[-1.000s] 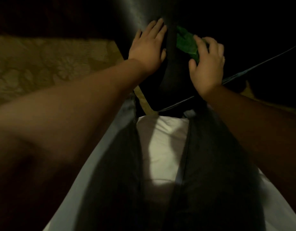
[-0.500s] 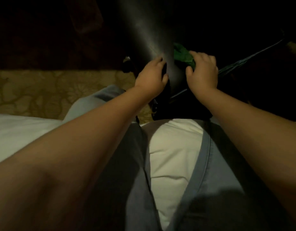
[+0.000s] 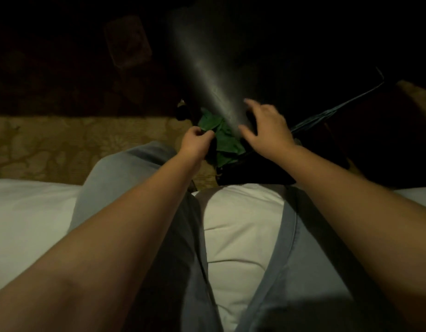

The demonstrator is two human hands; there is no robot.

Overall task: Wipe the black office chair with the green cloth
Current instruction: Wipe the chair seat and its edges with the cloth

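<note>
Seated on white bedding (image 3: 243, 224) in grey trousers (image 3: 303, 259), the person now pinches the green cloth (image 3: 222, 140) in the curled left hand (image 3: 196, 143) at the black chair's (image 3: 207, 80) lower left edge; half a second ago it lay under the right hand (image 3: 267, 127). That right hand lies open, fingers spread, against the black chair. Patterned carpet (image 3: 63, 142) lies left of the chair, with darkness beyond.

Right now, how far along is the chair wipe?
Done: nothing provable; the black office chair has a sheen on its lit panel, but no visible wiped-versus-unwiped line. In hand: the left hand pinches the green cloth at the panel's lower edge, while the right hand rests open on the chair, apparently steadying it. Left: likely most of the chair; the rest sits in darkness, unjudgeable.
</note>
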